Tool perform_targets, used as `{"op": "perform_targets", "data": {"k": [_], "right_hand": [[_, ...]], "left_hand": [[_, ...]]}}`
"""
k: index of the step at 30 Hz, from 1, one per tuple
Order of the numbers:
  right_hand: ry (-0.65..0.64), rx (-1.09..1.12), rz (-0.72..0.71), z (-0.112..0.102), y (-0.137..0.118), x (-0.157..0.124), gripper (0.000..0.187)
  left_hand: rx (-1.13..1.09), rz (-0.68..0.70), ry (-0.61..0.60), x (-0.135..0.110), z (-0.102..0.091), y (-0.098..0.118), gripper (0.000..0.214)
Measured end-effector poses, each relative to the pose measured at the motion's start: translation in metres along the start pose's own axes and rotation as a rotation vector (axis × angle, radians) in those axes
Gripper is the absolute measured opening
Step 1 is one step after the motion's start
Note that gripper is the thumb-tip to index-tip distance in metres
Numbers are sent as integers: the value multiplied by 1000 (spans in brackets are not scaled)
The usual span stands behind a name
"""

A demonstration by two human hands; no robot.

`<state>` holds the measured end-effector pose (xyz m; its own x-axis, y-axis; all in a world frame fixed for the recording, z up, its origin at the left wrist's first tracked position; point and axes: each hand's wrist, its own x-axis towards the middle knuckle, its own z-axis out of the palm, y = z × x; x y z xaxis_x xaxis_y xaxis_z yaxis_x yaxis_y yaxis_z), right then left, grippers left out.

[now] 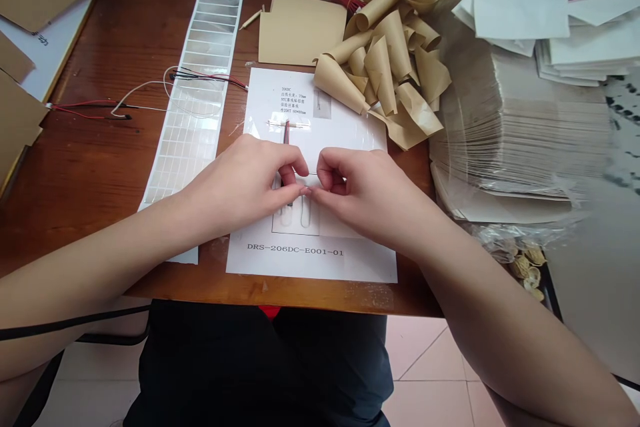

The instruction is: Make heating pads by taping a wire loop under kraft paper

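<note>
My left hand (250,177) and my right hand (360,190) meet fingertip to fingertip over a white printed sheet (310,257) marked DRS-206DC-E001-01. Both hands are closed in a pinch. Together they press a small white patch with a thin looped wire (303,213) onto a drawn outline on the sheet. A thin dark and red wire lead (287,131) runs up the sheet from under my left fingers. What exactly each fingertip grips is partly hidden.
A long strip of label backing (200,73) runs down the left of the wooden table (100,167), beside loose wires (90,109). Curled brown paper pieces (390,67), a brown card (300,30) and a tall stack of white sheets (520,127) lie to the right.
</note>
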<state>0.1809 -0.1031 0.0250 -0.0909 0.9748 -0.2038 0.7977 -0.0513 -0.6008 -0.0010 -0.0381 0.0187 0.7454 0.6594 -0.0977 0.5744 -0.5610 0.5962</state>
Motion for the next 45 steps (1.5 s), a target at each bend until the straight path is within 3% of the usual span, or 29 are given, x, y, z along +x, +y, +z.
{"op": "perform_targets", "data": {"k": [11, 18, 30, 39, 45], "right_hand": [[7, -3, -5, -3, -1, -1, 23], [-28, 3, -5, -3, -1, 0, 4], [-51, 27, -53, -1, -1, -1, 10], [-45, 31, -99, 1, -1, 0, 14], [-80, 23, -114, 2, 0, 0, 12]], "left_hand": [[10, 2, -49, 1, -10, 6, 19], [-36, -21, -93, 1, -12, 5, 18], [-25, -45, -70, 2, -13, 1, 15], [-28, -37, -165, 3, -18, -4, 14], [53, -32, -164, 4, -21, -2, 11]]}}
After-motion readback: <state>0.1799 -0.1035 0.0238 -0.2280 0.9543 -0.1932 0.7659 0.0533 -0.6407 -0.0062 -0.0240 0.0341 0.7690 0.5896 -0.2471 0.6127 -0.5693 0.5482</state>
